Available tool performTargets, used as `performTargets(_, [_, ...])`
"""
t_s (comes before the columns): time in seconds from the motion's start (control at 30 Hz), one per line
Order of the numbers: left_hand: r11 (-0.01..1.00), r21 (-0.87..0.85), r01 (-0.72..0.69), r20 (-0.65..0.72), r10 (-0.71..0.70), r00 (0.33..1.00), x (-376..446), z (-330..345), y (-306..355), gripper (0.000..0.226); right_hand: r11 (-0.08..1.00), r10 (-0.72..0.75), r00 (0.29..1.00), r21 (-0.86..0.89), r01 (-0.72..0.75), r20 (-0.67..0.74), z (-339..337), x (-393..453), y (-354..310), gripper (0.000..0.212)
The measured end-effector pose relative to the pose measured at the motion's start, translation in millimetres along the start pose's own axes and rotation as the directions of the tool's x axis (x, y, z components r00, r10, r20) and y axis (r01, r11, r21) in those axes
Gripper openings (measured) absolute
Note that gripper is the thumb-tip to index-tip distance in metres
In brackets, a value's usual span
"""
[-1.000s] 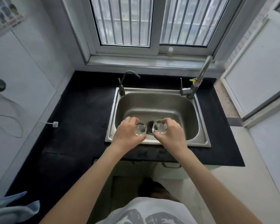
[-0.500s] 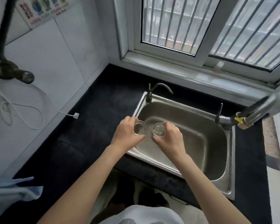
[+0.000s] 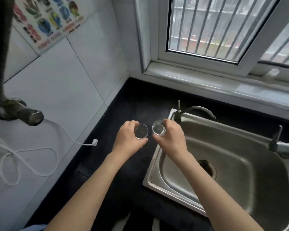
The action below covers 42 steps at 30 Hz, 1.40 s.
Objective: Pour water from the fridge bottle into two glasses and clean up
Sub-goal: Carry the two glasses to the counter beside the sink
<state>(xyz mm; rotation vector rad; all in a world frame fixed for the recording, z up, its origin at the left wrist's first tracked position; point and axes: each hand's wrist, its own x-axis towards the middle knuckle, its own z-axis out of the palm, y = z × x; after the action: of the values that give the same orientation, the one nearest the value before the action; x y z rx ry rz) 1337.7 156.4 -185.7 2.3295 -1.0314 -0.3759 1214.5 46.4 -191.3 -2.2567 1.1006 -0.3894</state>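
Observation:
Two small clear glasses are held upright, side by side, over the black countertop (image 3: pixel 123 189) just left of the steel sink (image 3: pixel 232 172). My left hand (image 3: pixel 128 142) grips the left glass (image 3: pixel 141 133) from its near side. My right hand (image 3: pixel 172 139) grips the right glass (image 3: pixel 158 130), which hovers by the sink's left rim. Both glasses look empty; I cannot tell whether their bases touch the counter. No bottle is in view.
A thin curved tap (image 3: pixel 193 110) stands at the sink's back left corner and a larger tap (image 3: pixel 284 145) at the right. A white cable (image 3: pixel 40 157) with its plug (image 3: pixel 95 142) hangs along the tiled wall, beside a dark pipe (image 3: pixel 17 112). The windowsill (image 3: pixel 223 85) runs behind.
Both hands have carried the glasses leftward, from above the sink basin to over the countertop beside it. The view has swung left with them.

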Motion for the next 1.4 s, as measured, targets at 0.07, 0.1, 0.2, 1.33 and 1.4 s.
performTargets(0.07, [1.000,-0.014,0.018,-0.005,-0.018,1.000,15.5,2.0,-5.5,0.054,1.000,-0.013,1.000,-0.018,0.013,0.000,6.9,19.1,-3.0,0.042])
performTargets(0.1, [0.999,-0.023,0.028,-0.009,-0.028,1.000,23.0,3.4,-7.8,0.054,0.999,-0.017,1.000,-0.027,0.017,-0.002,10.4,28.2,-3.5,0.043])
performTargets(0.2, [0.997,-0.052,0.064,-0.029,-0.065,0.997,44.1,10.4,-16.3,0.055,1.000,0.011,1.000,-0.025,-0.011,-0.005,21.9,51.9,-3.2,0.043])
performTargets(1.33, [0.956,-0.255,0.144,-0.052,-0.162,0.985,160.4,76.5,-89.3,0.063,0.983,0.144,0.983,0.133,-0.128,-0.113,138.4,135.6,13.3,0.060])
performTargets(1.4, [0.954,-0.261,0.144,-0.069,-0.167,0.983,158.2,77.9,-89.5,0.069,0.971,0.174,0.976,0.188,-0.149,-0.127,139.4,127.6,12.8,0.070])
